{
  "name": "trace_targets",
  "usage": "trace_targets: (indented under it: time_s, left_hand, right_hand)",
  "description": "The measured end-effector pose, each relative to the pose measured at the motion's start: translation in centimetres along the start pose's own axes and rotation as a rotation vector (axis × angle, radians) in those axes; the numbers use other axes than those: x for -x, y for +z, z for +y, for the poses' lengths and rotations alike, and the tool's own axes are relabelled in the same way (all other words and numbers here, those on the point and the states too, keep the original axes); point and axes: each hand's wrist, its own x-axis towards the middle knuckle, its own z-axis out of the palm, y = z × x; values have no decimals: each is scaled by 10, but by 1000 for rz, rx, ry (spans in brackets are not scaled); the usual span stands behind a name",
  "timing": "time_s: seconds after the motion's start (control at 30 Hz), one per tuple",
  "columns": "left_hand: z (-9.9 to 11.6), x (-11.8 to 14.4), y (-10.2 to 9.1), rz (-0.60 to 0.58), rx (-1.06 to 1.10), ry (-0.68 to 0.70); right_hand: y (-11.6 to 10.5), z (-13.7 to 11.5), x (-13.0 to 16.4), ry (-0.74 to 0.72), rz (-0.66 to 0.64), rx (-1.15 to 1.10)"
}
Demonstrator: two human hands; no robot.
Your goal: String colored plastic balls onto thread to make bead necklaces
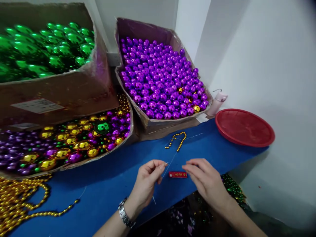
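Note:
My left hand, with a metal watch on its wrist, pinches a thin clear thread between thumb and forefinger above the blue table. The thread runs up to a short string of small gold beads lying on the table. My right hand hovers just right of the left one, fingers bent, its fingertips beside a small red lighter that lies flat on the table. Whether the right fingers also hold the thread is too fine to tell.
A cardboard box of purple balls stands behind, a box of green balls at back left, and a tray of mixed purple, gold and green balls at left. Gold bead strands pile at lower left. A red plastic dish sits at right.

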Motion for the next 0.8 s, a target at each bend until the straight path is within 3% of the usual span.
trace_targets:
  time_s: [0.13, 0.33, 0.8]
  left_hand:
    - [-1, 3, -1, 3, -23, 1]
    - [-5, 4, -2, 12, -10, 2]
    - [-11, 5, -3, 2, 1, 14]
  right_hand:
    - [21, -22, -5, 42, -108, -135]
    - [34, -31, -6, 160, -21, -247]
    - [42, -38, -9, 194, -7, -276]
